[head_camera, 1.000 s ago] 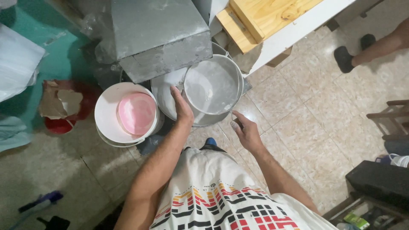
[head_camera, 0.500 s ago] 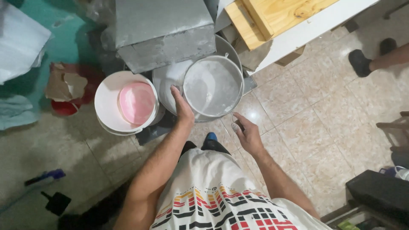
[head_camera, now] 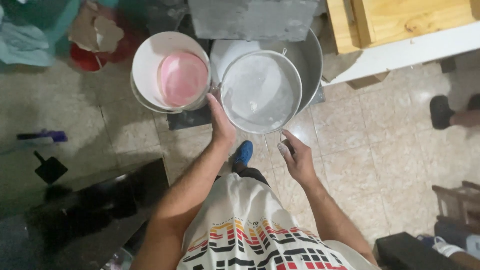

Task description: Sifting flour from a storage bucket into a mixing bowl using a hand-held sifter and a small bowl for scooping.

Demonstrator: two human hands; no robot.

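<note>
Shirt (head_camera: 260,235) first, nearest to the camera: white with coloured block print, and below its hem my blue shoe (head_camera: 243,152) on the tiled floor (head_camera: 380,150). From there my left hand (head_camera: 220,122) reaches up and forward; its grip is pressed on the near left rim of a round metal sieve (head_camera: 260,90), thumb on the outer side, fingers hidden behind the edge. My right hand (head_camera: 298,159) hangs lower, just under the sieve's near rim and apart from it, fingers loosely spread and dusted white, pinching nothing. The sieve is tilted a little, its mesh coated with pale powder and a small clump near the middle. It sits over a wider metal basin (head_camera: 307,60), which shows behind it on the right and holds white powder at the back left. Just left of the sieve, nearly touching it, stands a white bucket (head_camera: 150,60) with a pink bowl (head_camera: 182,77) inside. Beyond these lies a grey concrete block (head_camera: 252,17). Far left are a red container (head_camera: 85,57) with torn cardboard and some teal cloth (head_camera: 25,42). Upper right is a white table (head_camera: 400,50) edge carrying wooden boards (head_camera: 400,17). Another person's dark shoe (head_camera: 441,111) stands on the tiles at far right.
</note>
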